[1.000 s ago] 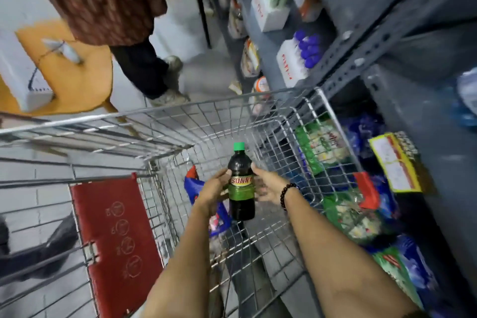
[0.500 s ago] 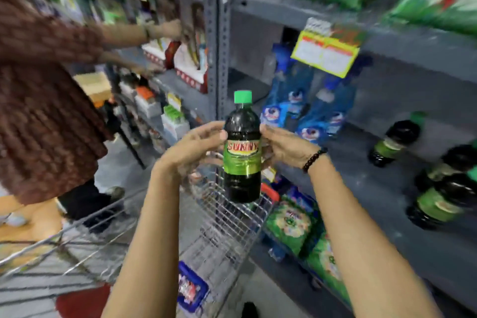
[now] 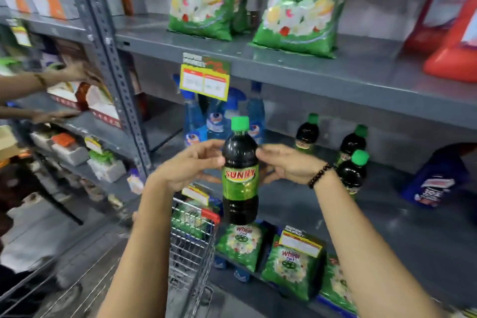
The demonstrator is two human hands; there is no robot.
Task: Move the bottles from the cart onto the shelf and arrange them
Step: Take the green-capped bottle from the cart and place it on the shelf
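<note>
I hold a dark bottle point(image 3: 240, 170) with a green cap and a green "SUNNY" label upright in front of the grey middle shelf point(image 3: 296, 204). My left hand point(image 3: 189, 165) grips its left side and my right hand point(image 3: 286, 162), with a bead bracelet at the wrist, grips its right side. Three like bottles stand on that shelf to the right: one at the back point(image 3: 307, 134), one further right point(image 3: 353, 142) and one in front point(image 3: 352, 173). The wire cart point(image 3: 192, 237) is below my hands.
Blue spray bottles point(image 3: 206, 121) stand at the shelf's back left, a dark blue pouch point(image 3: 436, 178) at the right. Green detergent bags point(image 3: 296, 2) fill the shelf above and the one below. Another person's arms point(image 3: 51, 77) reach into the left shelving unit.
I lifted the bottle out of the cart and up to shelf height. My view swung from the cart up to the shelves.
</note>
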